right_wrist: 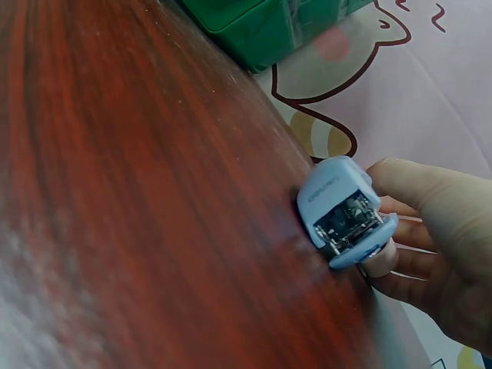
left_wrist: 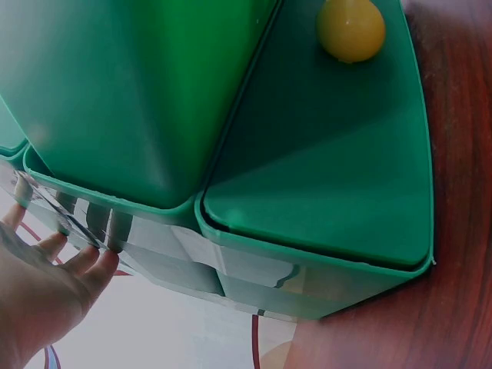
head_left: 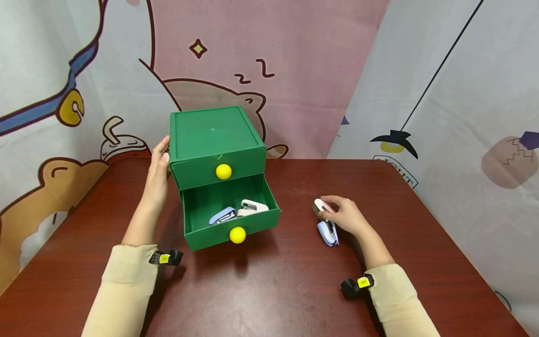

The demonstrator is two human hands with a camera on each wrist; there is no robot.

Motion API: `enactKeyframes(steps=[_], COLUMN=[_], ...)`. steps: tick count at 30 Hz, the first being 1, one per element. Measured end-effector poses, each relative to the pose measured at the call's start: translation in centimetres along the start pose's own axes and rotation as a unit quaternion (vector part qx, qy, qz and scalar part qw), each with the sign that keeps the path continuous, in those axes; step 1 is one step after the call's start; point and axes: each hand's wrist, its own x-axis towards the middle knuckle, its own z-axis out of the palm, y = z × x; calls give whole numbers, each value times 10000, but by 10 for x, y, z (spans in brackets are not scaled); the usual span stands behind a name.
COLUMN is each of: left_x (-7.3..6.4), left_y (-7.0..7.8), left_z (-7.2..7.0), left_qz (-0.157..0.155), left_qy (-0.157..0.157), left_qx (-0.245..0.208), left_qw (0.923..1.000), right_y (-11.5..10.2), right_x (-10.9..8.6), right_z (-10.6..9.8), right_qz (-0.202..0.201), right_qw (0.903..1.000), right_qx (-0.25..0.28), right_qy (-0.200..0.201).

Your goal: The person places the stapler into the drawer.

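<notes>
A green drawer cabinet (head_left: 214, 133) stands left of centre, with one drawer (head_left: 198, 224) pulled out. Inside that drawer lie a blue stapler (head_left: 222, 216) and a white stapler (head_left: 252, 207). My left hand (head_left: 156, 180) rests its fingers against the cabinet's left side; in the left wrist view those fingers (left_wrist: 98, 269) look fairly straight. On the right, my right hand (head_left: 347, 216) pinches a pale pink-and-white stapler (head_left: 317, 206) between thumb and fingers. A second blue stapler (head_left: 327, 235) sits just in front of it; in the right wrist view this blue stapler (right_wrist: 327, 196) partly hides the pale one.
The left wrist view shows a closed lower drawer (left_wrist: 330, 169) with a yellow knob (left_wrist: 350, 31), beneath the pulled-out one. Everything stands on a dark red-brown wooden table (head_left: 286, 290). A cartoon-printed curtain (head_left: 311, 84) hangs behind the table's far edge.
</notes>
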Motion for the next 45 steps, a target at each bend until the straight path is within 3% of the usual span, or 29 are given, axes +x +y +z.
enactKeyframes(steps=[10,20,34,45], left_x=[0,0,0,0], left_y=[0,2,1,0], left_z=[0,1,1,0], left_qz=[18,-16,-9,22], left_qy=[-21,-25,9,19], left_qx=[0,47,16,-92], left_qw=[10000,10000,10000,10000], right_y=[-1,-18,-54,-99], right_x=[0,1,0,-4], right_z=[2,-6,-14,-17], right_qz=[-30,-259,-911,-1419], right_qw=[9995,9983,9894,9775], right_qx=[42,77,263,902], right_qy=[298,522,1100,1276])
